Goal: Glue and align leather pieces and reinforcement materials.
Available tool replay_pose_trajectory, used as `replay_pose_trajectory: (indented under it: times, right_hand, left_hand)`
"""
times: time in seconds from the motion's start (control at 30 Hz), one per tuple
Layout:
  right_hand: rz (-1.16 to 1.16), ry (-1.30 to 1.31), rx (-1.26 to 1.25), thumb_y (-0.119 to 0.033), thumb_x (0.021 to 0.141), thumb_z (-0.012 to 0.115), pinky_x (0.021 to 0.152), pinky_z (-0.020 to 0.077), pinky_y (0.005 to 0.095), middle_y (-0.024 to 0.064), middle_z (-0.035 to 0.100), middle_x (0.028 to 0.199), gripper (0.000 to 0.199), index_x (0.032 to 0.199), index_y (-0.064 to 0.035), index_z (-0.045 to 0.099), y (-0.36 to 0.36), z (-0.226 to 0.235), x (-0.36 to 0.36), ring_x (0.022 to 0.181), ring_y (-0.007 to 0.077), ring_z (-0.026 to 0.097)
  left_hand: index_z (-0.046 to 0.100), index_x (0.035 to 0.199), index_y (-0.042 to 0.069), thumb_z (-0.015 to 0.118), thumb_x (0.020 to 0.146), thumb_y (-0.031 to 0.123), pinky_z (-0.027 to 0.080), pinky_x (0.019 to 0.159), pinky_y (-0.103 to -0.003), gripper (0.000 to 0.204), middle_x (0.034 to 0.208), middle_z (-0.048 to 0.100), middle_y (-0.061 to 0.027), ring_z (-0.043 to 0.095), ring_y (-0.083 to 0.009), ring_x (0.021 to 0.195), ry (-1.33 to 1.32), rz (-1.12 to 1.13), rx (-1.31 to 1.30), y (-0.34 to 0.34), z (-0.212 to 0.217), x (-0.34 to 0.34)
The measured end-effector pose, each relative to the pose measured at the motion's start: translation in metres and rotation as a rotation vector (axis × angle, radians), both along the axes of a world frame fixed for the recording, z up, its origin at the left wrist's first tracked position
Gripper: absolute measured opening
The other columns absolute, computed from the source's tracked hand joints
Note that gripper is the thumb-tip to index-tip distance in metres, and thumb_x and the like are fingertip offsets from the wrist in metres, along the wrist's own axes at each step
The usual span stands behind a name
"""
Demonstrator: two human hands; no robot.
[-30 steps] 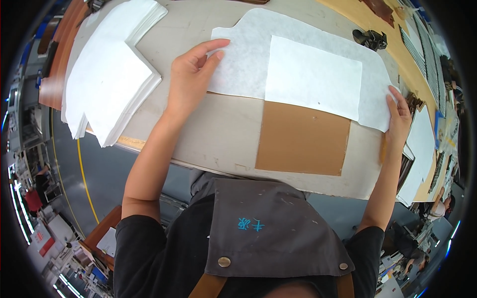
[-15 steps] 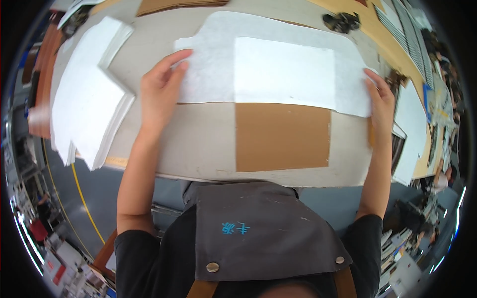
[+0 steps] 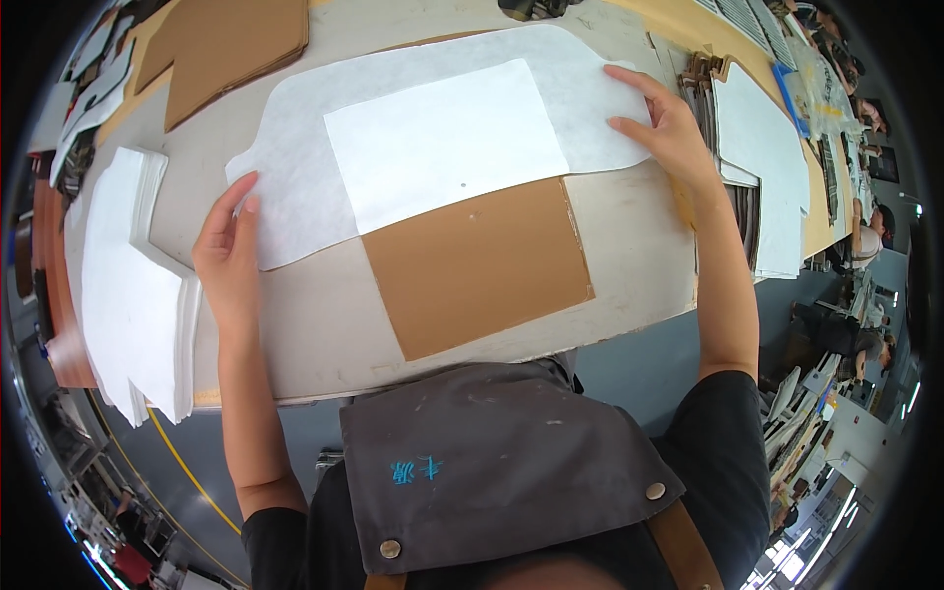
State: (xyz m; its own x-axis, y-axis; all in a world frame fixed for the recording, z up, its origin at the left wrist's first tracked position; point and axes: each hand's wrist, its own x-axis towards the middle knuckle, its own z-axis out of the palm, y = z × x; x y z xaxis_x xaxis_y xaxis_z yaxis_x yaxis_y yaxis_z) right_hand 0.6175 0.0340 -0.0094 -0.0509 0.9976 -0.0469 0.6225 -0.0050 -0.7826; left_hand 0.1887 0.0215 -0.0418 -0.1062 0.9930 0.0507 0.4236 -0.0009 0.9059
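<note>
A wide white sheet (image 3: 285, 147) with rounded, shaped ends lies across the middle of the table. A brighter white rectangle (image 3: 447, 143) shows in its centre, and a brown rectangular panel (image 3: 482, 265) extends from under the sheet's near edge toward me. My left hand (image 3: 231, 241) is closed at the sheet's left end, thumb and fingers pinching its edge. At the right end, my right hand (image 3: 669, 128) holds the sheet's edge, with index finger and thumb apart on top; its other fingers are partly hidden. A brown edge peeks out behind the sheet's far side.
A stack of white cut sheets (image 3: 128, 285) stands at the left. Brown sheets (image 3: 236, 59) are piled at the far left. To the right lies another pile of white and brown pieces (image 3: 762, 147). A dark object (image 3: 536, 8) sits at the far edge of view.
My view has turned, so the table and sheet appear tilted and shifted left. Both hands stay at the sheet's ends; the left appears lower and the right higher in the picture.
</note>
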Motion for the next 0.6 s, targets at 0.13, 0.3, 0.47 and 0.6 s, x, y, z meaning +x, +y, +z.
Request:
replay_pose_trajectory:
  times: [0.13,0.3,0.47,0.6]
  right_hand:
    - [0.016,-0.055,0.103,-0.003,0.075,0.067,0.084,0.0433,0.0249,0.0039,0.06,0.115,0.049,0.123,-0.0098,0.057,0.002,-0.006,0.001,0.095,0.0129,0.053]
    - [0.048,-0.263,0.077,-0.005,0.073,0.068,0.08,0.0434,0.0275,0.0071,0.059,0.111,0.055,0.125,-0.0121,0.054,-0.001,0.0,-0.004,0.091,0.0199,0.053]
    - [0.123,-0.321,0.137,-0.002,0.071,0.068,0.075,0.0423,0.0272,0.0056,0.056,0.111,0.061,0.129,-0.0129,0.052,-0.002,-0.004,0.001,0.084,0.0188,0.048]
    - [0.133,-0.358,0.074,0.0,0.069,0.067,0.077,0.0451,0.0313,0.0085,0.056,0.111,0.063,0.129,-0.0115,0.051,-0.001,0.002,-0.001,0.084,0.0235,0.05]
  left_hand:
    - [0.061,0.117,0.0,0.054,0.094,0.015,0.036,0.093,-0.023,0.029,0.113,0.062,-0.0055,0.053,-0.01,0.102,0.013,-0.013,-0.036,-0.001,0.001,0.0]
    - [0.06,0.117,0.0,0.053,0.094,0.016,0.036,0.094,-0.023,0.029,0.114,0.062,-0.0063,0.053,-0.0105,0.104,-0.006,-0.013,-0.026,0.0,-0.001,-0.001]
    - [0.06,0.118,-0.001,0.053,0.094,0.016,0.036,0.095,-0.024,0.029,0.115,0.062,-0.0068,0.053,-0.0111,0.105,-0.013,-0.012,-0.038,-0.002,0.0,0.001]
    - [0.06,0.118,-0.001,0.053,0.095,0.016,0.036,0.095,-0.023,0.03,0.116,0.062,-0.007,0.053,-0.011,0.105,-0.005,-0.016,-0.037,-0.001,0.001,0.001]
